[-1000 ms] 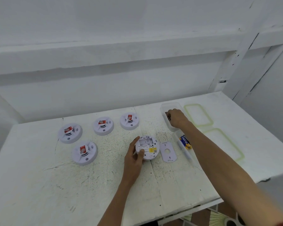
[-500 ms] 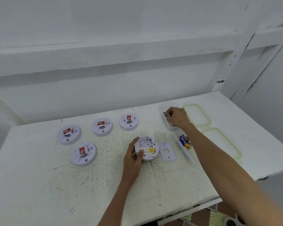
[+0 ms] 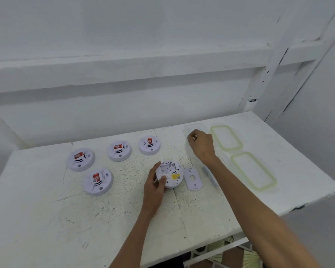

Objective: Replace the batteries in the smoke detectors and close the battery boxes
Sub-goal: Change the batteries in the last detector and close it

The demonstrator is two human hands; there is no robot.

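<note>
A white smoke detector (image 3: pixel 170 174) lies face down at the table's middle, its battery bay open and empty, a yellow label on its back. My left hand (image 3: pixel 156 187) grips its left edge. Its white cover plate (image 3: pixel 193 179) lies just to its right. My right hand (image 3: pixel 201 144) is raised above the far clear plastic box (image 3: pixel 190 127) and pinches a small battery (image 3: pixel 194 137), mostly hidden by the fingers. A second clear box (image 3: pixel 209 172), nearer, is blurred and partly covered by my right forearm.
Several other white smoke detectors sit face up on the left: (image 3: pixel 81 159), (image 3: pixel 98 181), (image 3: pixel 119 150), (image 3: pixel 149 144). Two green-rimmed clear lids (image 3: pixel 226 137), (image 3: pixel 253 170) lie at the right. The white table (image 3: pixel 46 219) meets a wall behind.
My right hand has lifted up out of the far box with a battery pinched in its fingers. My left hand stays on the open detector.
</note>
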